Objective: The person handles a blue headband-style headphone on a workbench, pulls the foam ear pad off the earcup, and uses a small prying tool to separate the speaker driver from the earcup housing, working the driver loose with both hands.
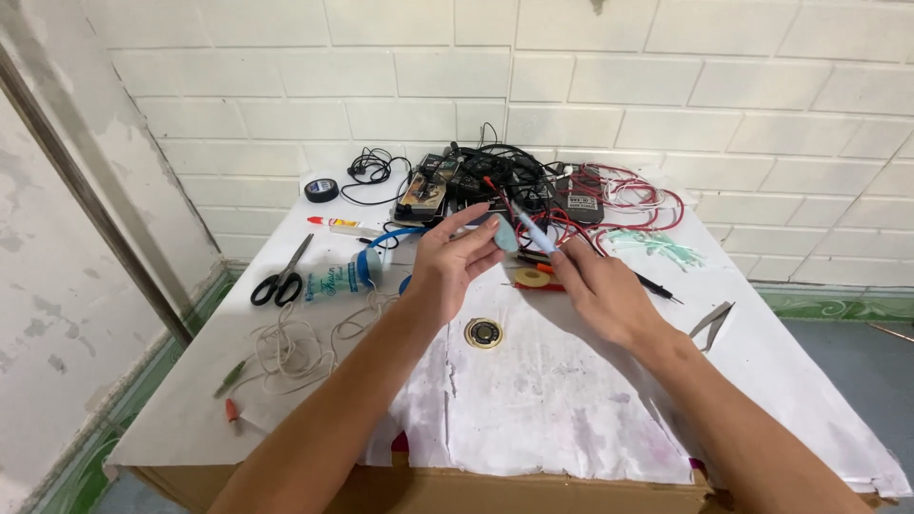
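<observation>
Held above the middle of the paper-covered table (571, 419): a slim light-blue pen-shaped tool (533, 231), pinched at its lower end by the right hand (595, 286), its upper part touched by the fingertips of the left hand (452, 259), also pressed on a small pale-blue piece (505, 234) (kind unclear). Likely light and stiff – best gripped mid-barrel. Open room near the front edge – wire tangle (571, 195) behind, small round speaker (484, 332) below, scissors (282, 276) well left.
</observation>
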